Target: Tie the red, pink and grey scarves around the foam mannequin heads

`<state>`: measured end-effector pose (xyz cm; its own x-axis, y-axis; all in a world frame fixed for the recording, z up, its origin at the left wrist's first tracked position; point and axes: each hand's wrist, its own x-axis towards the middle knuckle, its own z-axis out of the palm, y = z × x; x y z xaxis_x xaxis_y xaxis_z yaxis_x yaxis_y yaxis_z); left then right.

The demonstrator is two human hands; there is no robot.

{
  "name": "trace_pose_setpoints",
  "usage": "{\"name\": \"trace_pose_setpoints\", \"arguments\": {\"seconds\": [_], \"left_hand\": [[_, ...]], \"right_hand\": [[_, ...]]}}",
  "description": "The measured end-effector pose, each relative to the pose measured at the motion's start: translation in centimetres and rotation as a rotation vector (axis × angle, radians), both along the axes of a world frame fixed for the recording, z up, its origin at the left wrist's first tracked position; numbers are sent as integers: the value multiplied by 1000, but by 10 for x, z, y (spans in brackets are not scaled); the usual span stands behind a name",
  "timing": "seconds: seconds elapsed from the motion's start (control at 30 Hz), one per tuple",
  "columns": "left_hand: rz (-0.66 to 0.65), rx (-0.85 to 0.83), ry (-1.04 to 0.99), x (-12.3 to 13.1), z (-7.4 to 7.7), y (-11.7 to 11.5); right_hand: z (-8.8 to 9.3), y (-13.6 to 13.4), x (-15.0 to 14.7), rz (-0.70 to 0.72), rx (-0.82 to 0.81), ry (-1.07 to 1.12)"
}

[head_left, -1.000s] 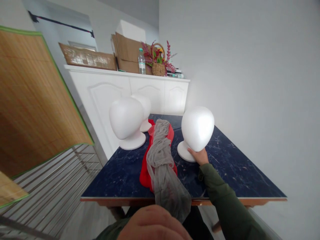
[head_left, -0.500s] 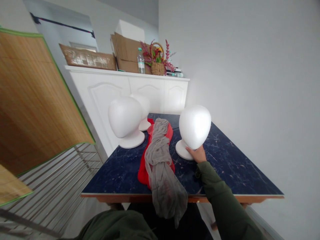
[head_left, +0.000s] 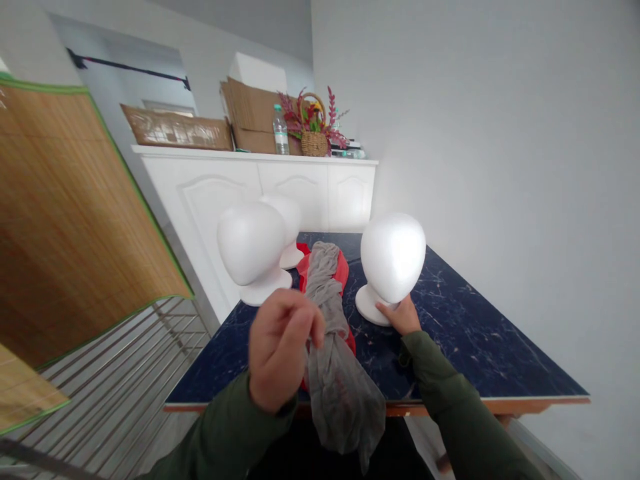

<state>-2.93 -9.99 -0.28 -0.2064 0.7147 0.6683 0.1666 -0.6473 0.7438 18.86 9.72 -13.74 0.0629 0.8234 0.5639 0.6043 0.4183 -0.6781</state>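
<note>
My right hand (head_left: 404, 316) is wrapped round the neck of a white foam mannequin head (head_left: 393, 257), which stands upright on its round base on the right of the table. My left hand (head_left: 284, 343) is raised in front of the scarves, fingers curled in, with nothing visible in them. Behind it a crumpled grey scarf (head_left: 324, 287) lies lengthwise, its near end hanging over the table's front edge. Red cloth (head_left: 342, 268) shows beneath the grey scarf. My left hand covers part of both.
Two more white foam heads, a nearer one (head_left: 250, 243) and a farther one (head_left: 283, 212), stand at the table's left. The dark blue marbled table (head_left: 480, 340) meets a wall on the right. Behind are a white cabinet (head_left: 220, 190), cardboard boxes (head_left: 250, 113), a bottle (head_left: 281, 133) and a flower basket (head_left: 314, 143).
My left hand has come into view from below and risen in front of the scarves. My right hand stays on the neck of the right-hand foam head. The view has tilted slightly.
</note>
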Motion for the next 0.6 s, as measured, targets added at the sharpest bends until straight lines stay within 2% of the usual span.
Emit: {"name": "trace_pose_setpoints", "arguments": {"seconds": [0.07, 0.17, 0.23, 0.3, 0.37, 0.43, 0.6], "left_hand": [[97, -115, 274, -9, -2, 61], [322, -255, 700, -32, -28, 140], [421, -393, 887, -47, -50, 177], [492, -571, 967, -56, -68, 201], [524, -664, 977, -61, -80, 213], [529, -638, 892, -64, -87, 216], [494, -533, 256, -78, -99, 216]], "right_hand": [[-2, -2, 0, -18, -18, -12], [-5, -8, -1, -37, -50, -45], [-7, -14, -1, -36, -51, -70], [-11, -19, -1, -40, -38, -89], [-16, -24, 0, -54, -25, -105], [-20, -29, 2, -85, -31, -117], [-16, -56, 8, -192, -122, -35]]}}
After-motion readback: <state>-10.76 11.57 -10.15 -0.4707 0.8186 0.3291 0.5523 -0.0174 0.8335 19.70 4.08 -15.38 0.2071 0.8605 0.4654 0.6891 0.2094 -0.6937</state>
